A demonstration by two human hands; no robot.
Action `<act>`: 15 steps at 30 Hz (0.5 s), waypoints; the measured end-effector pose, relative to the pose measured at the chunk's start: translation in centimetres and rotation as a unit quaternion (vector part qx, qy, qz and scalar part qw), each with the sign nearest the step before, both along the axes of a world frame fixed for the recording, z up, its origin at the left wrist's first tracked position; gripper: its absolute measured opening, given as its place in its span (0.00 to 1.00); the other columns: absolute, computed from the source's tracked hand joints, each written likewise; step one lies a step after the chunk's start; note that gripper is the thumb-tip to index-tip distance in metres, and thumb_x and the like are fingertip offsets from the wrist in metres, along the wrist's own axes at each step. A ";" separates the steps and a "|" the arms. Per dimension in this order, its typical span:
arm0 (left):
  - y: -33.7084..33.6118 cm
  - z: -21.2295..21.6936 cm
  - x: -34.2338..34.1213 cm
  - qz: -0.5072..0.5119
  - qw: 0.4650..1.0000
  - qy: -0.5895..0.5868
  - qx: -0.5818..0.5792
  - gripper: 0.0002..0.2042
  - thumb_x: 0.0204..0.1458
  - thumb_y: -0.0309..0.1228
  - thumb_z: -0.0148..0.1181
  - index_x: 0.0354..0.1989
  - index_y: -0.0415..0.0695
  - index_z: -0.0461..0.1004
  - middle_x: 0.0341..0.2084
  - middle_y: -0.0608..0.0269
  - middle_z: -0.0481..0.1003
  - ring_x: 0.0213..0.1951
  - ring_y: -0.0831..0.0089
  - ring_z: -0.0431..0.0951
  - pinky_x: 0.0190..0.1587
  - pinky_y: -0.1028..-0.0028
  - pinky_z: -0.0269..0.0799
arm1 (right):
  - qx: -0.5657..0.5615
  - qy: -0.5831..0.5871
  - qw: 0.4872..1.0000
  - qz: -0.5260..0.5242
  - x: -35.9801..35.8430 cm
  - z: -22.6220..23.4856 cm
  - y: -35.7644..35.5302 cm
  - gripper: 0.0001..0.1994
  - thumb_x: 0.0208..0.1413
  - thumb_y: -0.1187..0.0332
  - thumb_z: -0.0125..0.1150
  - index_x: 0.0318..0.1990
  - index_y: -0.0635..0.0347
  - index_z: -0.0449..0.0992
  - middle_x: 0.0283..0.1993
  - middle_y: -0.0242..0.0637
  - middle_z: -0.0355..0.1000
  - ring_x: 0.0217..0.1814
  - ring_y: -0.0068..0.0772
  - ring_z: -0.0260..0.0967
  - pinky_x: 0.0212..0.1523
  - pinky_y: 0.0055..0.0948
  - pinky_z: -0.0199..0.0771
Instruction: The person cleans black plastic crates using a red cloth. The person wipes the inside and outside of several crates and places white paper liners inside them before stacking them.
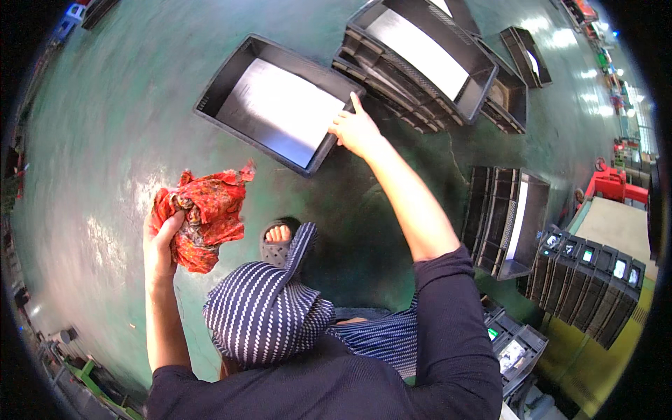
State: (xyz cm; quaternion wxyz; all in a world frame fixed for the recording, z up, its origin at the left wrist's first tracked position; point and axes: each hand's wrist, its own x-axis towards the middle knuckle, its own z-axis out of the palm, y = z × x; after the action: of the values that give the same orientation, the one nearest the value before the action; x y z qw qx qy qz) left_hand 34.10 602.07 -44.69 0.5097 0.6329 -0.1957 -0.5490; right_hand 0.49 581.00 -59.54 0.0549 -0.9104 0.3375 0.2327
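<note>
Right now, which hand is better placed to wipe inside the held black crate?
Left, probably: the left hand holds the red patterned cloth, though apart from the black crate. The right hand grips the crate's right end.

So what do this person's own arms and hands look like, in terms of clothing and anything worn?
Both hands are bare, with no gloves: the left hand and the right hand. The left sleeve and right sleeve are plain, dark fabric ending around the elbows. No watch or bracelet shows.
</note>
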 end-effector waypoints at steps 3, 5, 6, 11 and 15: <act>1.9 -0.8 3.1 0.034 0.999 -0.025 -0.015 0.20 0.49 0.25 0.54 0.52 0.35 0.64 0.44 0.57 0.72 0.45 0.69 0.74 0.49 0.70 0.70 | 0.130 -0.144 0.981 0.001 3.2 3.4 -2.0 0.17 0.43 0.59 0.64 0.43 0.50 0.76 0.42 0.33 0.73 0.51 0.36 0.68 0.58 0.48 0.58; 2.9 0.2 3.7 0.063 0.998 -0.014 -0.013 0.19 0.50 0.26 0.53 0.51 0.35 0.65 0.43 0.56 0.73 0.42 0.69 0.75 0.48 0.70 0.71 | 0.140 -0.220 0.965 0.033 6.3 8.0 -2.3 0.18 0.44 0.56 0.63 0.42 0.52 0.76 0.37 0.40 0.74 0.44 0.44 0.71 0.44 0.39 0.70; 3.8 0.2 4.1 0.075 0.997 -0.007 -0.009 0.19 0.50 0.26 0.53 0.51 0.35 0.65 0.43 0.56 0.73 0.43 0.69 0.75 0.48 0.70 0.71 | 0.171 -0.232 0.957 0.037 8.0 10.1 -3.1 0.20 0.45 0.54 0.63 0.45 0.54 0.75 0.41 0.41 0.74 0.47 0.44 0.71 0.47 0.37 0.69; 4.5 -0.7 3.5 0.115 0.993 0.017 -0.018 0.19 0.50 0.25 0.54 0.52 0.36 0.65 0.43 0.57 0.73 0.44 0.70 0.74 0.48 0.70 0.70 | 0.189 -0.232 0.954 0.021 10.8 10.6 -4.7 0.23 0.48 0.53 0.61 0.47 0.58 0.73 0.46 0.43 0.73 0.50 0.44 0.69 0.51 0.37 0.67; 5.9 -0.8 4.7 0.111 0.993 0.047 0.000 0.22 0.48 0.25 0.57 0.53 0.35 0.64 0.44 0.57 0.72 0.46 0.70 0.73 0.50 0.70 0.68 | 0.162 -0.307 0.938 0.014 12.0 10.1 -3.7 0.21 0.49 0.51 0.59 0.46 0.52 0.74 0.42 0.43 0.74 0.46 0.46 0.71 0.47 0.39 0.69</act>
State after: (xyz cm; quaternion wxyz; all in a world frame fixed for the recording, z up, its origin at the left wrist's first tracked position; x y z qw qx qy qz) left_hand 38.76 607.98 -45.53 0.5761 0.6245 -0.0998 -0.5178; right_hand 12.47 577.27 -49.47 0.2995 -0.9211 0.2487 -0.0061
